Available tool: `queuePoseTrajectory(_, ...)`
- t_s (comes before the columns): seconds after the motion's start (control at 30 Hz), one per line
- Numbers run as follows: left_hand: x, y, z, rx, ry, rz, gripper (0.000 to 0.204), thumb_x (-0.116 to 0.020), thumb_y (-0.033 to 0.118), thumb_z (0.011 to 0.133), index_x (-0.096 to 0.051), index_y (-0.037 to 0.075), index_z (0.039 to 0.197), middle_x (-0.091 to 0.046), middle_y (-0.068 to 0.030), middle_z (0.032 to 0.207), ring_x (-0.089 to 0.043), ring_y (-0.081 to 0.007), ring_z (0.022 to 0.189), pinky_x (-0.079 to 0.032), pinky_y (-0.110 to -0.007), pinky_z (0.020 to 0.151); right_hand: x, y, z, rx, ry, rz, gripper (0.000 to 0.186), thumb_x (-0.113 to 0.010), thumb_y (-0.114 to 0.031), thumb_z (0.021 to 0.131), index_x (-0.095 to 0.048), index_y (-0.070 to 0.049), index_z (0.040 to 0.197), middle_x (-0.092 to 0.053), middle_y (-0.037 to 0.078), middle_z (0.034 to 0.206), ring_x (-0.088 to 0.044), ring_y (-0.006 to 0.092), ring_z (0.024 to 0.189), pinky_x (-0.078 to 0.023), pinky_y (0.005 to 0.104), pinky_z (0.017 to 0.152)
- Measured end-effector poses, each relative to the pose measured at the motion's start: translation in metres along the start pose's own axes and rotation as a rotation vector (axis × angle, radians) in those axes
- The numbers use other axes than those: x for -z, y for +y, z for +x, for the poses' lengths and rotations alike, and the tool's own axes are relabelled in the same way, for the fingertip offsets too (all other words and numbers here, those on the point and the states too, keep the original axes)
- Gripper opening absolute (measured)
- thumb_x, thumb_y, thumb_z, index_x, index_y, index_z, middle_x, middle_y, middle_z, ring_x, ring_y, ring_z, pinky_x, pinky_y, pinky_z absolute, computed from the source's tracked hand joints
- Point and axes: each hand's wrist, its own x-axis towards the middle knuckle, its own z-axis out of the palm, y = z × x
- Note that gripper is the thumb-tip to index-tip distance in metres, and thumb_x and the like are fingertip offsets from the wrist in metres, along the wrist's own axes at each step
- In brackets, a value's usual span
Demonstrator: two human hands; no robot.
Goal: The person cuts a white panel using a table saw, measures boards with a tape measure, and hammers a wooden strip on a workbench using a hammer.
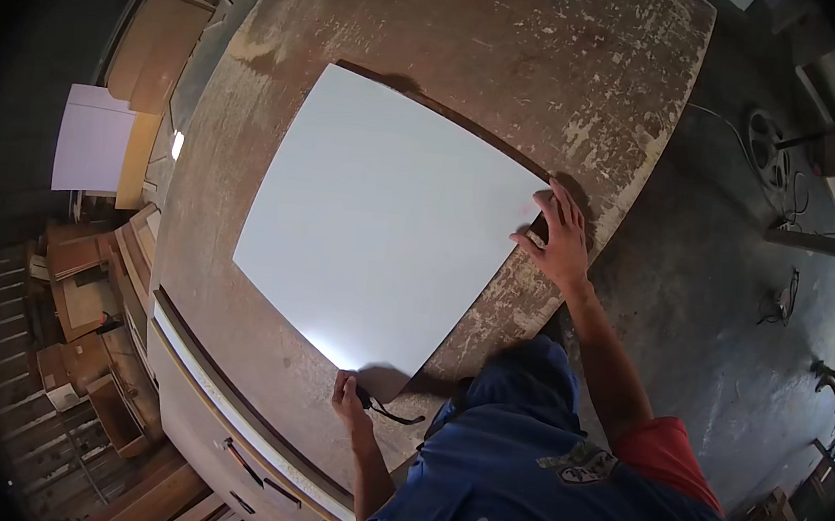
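Observation:
A square white panel (383,197) lies on the worn brown worktable (629,50), its brown edge showing along the far side. My right hand (556,229) touches the panel's right corner, fingers spread and bent at the edge. My left hand (351,400) is closed at the panel's near edge on a small black object (362,396) with a dangling black strap; what it is exactly, I cannot tell. A bright reflection shows on the panel near that hand.
Stacked boards (156,50) and wooden offcuts (89,329) stand to the left, beside a long rail (251,425) along the table. On the right are the concrete floor (693,317), a cable coil (761,143) and some equipment (828,385). My blue-clad body fills the lower middle.

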Motion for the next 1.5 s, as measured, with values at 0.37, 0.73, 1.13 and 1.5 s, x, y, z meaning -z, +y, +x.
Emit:
queuePoseTrajectory(0.37,0.013,-0.009,0.004,0.106,0.036,0.037,0.018,-0.057,0.011,0.085,-0.067,0.0,0.096,-0.06,-0.0002,0.083,-0.051,-0.0101,0.075,-0.042,-0.024,0.069,0.003,-0.001,0.0,0.073,-0.051,-0.032,0.065,-0.076,-0.042,0.076,-0.051,-0.013,0.129,-0.034,0.016,0.146,-0.037,0.0392,0.131,-0.034,0.0515,0.105)
queuePoseTrajectory(0.73,0.01,-0.015,0.0,0.093,0.083,-0.07,0.034,-0.06,0.015,0.087,-0.063,-0.005,0.115,-0.063,-0.005,0.095,-0.056,-0.015,0.086,-0.045,-0.027,0.079,0.002,0.002,0.002,0.06,-0.036,-0.041,0.062,-0.075,-0.041,0.078,-0.052,-0.012,0.128,-0.036,0.016,0.146,-0.039,0.0385,0.131,-0.034,0.0517,0.104)
queuePoseTrajectory(1.13,-0.005,-0.008,-0.01,0.185,0.179,-0.067,0.036,-0.059,0.017,0.087,-0.062,-0.003,0.117,-0.063,-0.0055,0.092,-0.06,-0.0156,0.081,-0.05,-0.028,0.073,0.003,0.003,0.002,0.041,-0.01,-0.064,0.059,-0.073,-0.034,0.081,-0.05,-0.009,0.129,-0.037,0.015,0.145,-0.039,0.0372,0.131,-0.035,0.0496,0.105)
queuePoseTrajectory(1.5,0.015,-0.027,-0.008,0.19,0.139,-0.197,0.046,-0.057,0.018,0.088,-0.054,-0.003,0.129,-0.063,-0.0177,0.113,-0.063,-0.0292,0.097,-0.053,-0.04,0.083,0.004,-0.003,-0.001,-0.016,0.044,-0.064,0.061,-0.067,-0.04,0.085,-0.046,-0.01,0.133,-0.039,0.017,0.144,-0.036,0.0357,0.134,-0.033,0.0495,0.108)
